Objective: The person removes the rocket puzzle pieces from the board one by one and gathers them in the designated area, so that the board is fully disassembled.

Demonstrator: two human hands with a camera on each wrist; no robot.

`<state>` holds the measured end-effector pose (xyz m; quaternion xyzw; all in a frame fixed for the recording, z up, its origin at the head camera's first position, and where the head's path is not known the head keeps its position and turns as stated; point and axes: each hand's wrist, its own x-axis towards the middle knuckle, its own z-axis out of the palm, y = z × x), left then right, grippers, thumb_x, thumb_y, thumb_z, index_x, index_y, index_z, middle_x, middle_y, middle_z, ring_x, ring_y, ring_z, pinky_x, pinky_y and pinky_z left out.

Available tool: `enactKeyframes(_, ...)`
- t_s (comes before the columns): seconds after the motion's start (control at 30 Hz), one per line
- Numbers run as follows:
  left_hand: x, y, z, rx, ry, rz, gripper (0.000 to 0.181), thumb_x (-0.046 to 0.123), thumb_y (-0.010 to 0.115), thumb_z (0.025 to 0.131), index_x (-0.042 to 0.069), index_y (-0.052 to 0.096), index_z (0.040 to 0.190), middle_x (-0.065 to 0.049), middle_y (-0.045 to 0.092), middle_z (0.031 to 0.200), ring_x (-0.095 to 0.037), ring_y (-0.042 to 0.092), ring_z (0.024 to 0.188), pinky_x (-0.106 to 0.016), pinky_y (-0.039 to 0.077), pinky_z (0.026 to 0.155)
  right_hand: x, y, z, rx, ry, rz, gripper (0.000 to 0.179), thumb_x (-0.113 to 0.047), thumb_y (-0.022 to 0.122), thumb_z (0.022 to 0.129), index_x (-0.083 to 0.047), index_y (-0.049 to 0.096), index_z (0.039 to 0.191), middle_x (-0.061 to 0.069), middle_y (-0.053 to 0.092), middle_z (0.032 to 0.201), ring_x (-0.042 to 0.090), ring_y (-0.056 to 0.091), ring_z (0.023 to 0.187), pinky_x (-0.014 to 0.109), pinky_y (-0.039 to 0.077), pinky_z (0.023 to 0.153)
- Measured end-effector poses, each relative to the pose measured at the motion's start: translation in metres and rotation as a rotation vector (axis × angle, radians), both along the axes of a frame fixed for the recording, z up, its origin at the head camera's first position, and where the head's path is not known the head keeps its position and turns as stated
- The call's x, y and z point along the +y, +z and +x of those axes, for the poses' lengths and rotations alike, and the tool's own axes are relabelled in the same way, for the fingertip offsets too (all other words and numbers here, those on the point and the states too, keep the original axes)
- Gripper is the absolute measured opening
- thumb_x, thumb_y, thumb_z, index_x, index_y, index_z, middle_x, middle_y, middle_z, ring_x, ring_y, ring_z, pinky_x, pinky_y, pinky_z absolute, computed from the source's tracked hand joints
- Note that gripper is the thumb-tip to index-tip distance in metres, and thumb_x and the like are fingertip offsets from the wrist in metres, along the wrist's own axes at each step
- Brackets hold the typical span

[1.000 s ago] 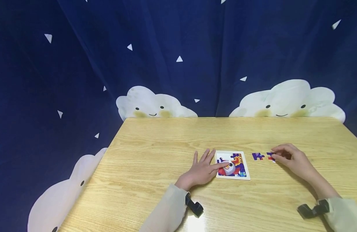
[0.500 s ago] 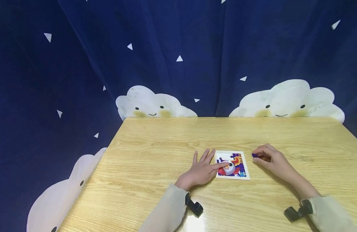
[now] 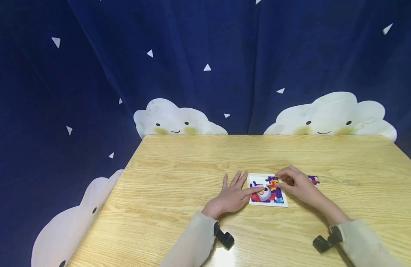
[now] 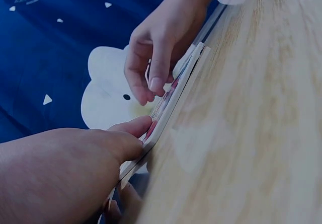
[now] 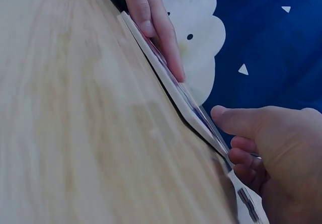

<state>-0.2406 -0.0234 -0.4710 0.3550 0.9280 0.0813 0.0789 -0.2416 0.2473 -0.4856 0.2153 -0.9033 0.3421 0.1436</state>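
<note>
Left hand (image 3: pixel 230 196), fingers outstretched, touching a square white-framed cartoon puzzle (image 3: pixel 270 198) on pale wooden table (image 3: pixel 192 159), right hand (image 3: pixel 300 188) at the puzzle's right edge, grip unclear, purple-and-red jigsaw piece (image 3: pixel 314 180) beside that hand

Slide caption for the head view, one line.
Left hand touches a framed puzzle; right hand at its edge, partly hiding a loose piece.
</note>
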Motion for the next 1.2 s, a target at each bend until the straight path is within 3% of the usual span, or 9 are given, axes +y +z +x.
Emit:
enactKeyframes(0.23, 0.001, -0.001, -0.001, -0.014, 0.001, -0.005, 0.047, 0.033, 0.031, 0.107, 0.055, 0.025, 0.148, -0.006, 0.005, 0.167, -0.030, 0.003, 0.155, -0.066, 0.008, 0.119, -0.009, 0.001, -0.004, -0.041, 0.002, 0.031, 0.026, -0.011, 0.077, 0.082, -0.006, 0.069, 0.105, 0.000, 0.058, 0.085, 0.001, 0.046, 0.072, 0.018, 0.042, 0.060)
enactKeyframes(0.47, 0.002, -0.001, -0.002, 0.000, -0.008, -0.008, 0.047, 0.033, 0.031, 0.107, 0.054, 0.025, 0.148, -0.007, 0.005, 0.167, -0.031, 0.004, 0.155, -0.066, 0.008, 0.119, -0.010, 0.011, -0.006, -0.161, 0.013, 0.079, 0.025, -0.011, 0.074, 0.085, -0.003, 0.066, 0.107, 0.004, 0.051, 0.087, 0.006, 0.041, 0.075, 0.020, 0.037, 0.061)
enactKeyframes(0.57, 0.001, -0.001, -0.002, -0.003, -0.006, -0.010, 0.047, 0.033, 0.031, 0.107, 0.054, 0.025, 0.148, -0.007, 0.005, 0.167, -0.031, 0.004, 0.155, -0.066, 0.008, 0.119, -0.010, 0.014, -0.007, -0.195, 0.021, 0.096, 0.028, -0.013, 0.074, 0.086, -0.001, 0.064, 0.110, 0.006, 0.051, 0.091, 0.010, 0.042, 0.078, 0.020, 0.037, 0.063)
enactKeyframes(0.83, 0.001, 0.000, -0.001, -0.010, -0.003, -0.013, 0.048, 0.033, 0.031, 0.107, 0.054, 0.025, 0.148, -0.007, 0.005, 0.167, -0.030, 0.003, 0.155, -0.066, 0.009, 0.119, -0.009, 0.015, -0.010, -0.187, 0.053, 0.106, 0.025, -0.015, 0.074, 0.086, -0.004, 0.063, 0.106, 0.007, 0.054, 0.095, 0.013, 0.043, 0.083, 0.020, 0.036, 0.067)
enactKeyframes(1.2, 0.002, 0.000, -0.001, -0.009, 0.002, -0.012, 0.047, 0.033, 0.031, 0.107, 0.055, 0.024, 0.148, -0.007, 0.004, 0.167, -0.030, 0.003, 0.155, -0.067, 0.008, 0.119, -0.011, 0.026, -0.014, -0.305, 0.106, 0.146, 0.021, -0.013, 0.069, 0.089, -0.003, 0.058, 0.104, 0.006, 0.047, 0.093, 0.014, 0.040, 0.083, 0.021, 0.035, 0.068)
